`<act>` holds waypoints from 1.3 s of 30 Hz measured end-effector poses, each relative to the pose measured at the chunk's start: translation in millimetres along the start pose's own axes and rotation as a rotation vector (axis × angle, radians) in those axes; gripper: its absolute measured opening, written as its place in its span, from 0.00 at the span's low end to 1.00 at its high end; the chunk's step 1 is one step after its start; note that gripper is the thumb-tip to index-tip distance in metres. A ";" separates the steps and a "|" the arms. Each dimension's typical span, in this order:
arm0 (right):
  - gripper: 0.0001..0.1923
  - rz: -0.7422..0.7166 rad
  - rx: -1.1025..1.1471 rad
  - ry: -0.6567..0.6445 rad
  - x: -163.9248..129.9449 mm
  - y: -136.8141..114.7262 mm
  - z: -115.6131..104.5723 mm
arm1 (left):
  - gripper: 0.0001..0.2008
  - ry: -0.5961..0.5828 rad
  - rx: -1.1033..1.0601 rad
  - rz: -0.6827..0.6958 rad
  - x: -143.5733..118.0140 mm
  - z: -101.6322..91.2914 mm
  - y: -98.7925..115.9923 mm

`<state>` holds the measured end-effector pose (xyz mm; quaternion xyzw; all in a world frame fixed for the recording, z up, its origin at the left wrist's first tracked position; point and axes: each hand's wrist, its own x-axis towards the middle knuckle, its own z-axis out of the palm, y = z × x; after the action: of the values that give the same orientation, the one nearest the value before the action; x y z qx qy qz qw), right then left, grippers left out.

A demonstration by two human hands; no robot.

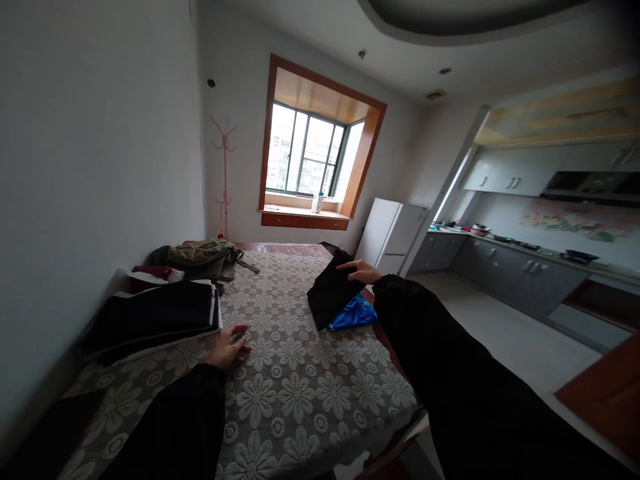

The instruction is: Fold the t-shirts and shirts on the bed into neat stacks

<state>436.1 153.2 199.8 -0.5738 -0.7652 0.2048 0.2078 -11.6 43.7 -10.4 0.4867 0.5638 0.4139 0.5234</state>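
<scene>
My right hand (361, 272) grips the upper edge of a folded black cloth (331, 290) at the right side of the table. Partly under that cloth lies a shiny blue cloth (354, 313). My left hand (229, 347) is over the flower-patterned tablecloth (295, 393), its fingers apart and nothing in them. Just left of it lies a stack of folded black and white cloth (165, 310). The fingertips of my right hand are partly lost against the dark cloth.
An olive backpack (197, 257) lies at the table's far left, by the wall. Beyond stand a pink coat rack (225, 173) and a white fridge (393, 233). A bottle (317, 202) is on the window sill. Kitchen cabinets (500, 267) line the right side.
</scene>
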 end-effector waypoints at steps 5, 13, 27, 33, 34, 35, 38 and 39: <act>0.29 0.046 0.012 0.028 -5.6 11.1 -6.6 | 0.26 0.006 0.004 -0.005 -0.6 -0.4 0.3; 0.31 0.105 0.024 0.041 -10.9 24.0 -9.4 | 0.26 -0.006 0.003 -0.006 2.3 -1.4 -1.5; 0.31 0.120 -0.082 0.047 -1.5 55.2 -13.6 | 0.29 0.005 0.027 -0.027 6.6 -2.0 -0.3; 0.31 0.170 -0.103 0.047 -4.9 84.7 -5.8 | 0.26 0.002 0.015 0.016 1.8 -2.3 -0.2; 0.31 0.178 -0.101 0.048 -6.5 90.5 -4.1 | 0.25 0.000 0.016 0.019 1.1 -2.5 -0.2; 0.31 0.187 -0.098 0.051 -8.5 96.4 -2.2 | 0.25 -0.003 0.017 0.020 0.7 -2.7 -0.2; 0.33 0.219 -0.090 0.072 -16.0 115.0 5.2 | 0.23 -0.011 0.023 0.018 0.9 -3.5 0.1; 0.34 0.233 -0.086 0.082 -18.9 121.2 8.2 | 0.23 -0.013 0.025 0.016 1.3 -3.6 0.4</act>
<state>532.5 165.6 124.6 -0.6751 -0.6923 0.1709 0.1889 -15.1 45.1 -9.9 0.5003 0.5617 0.4079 0.5175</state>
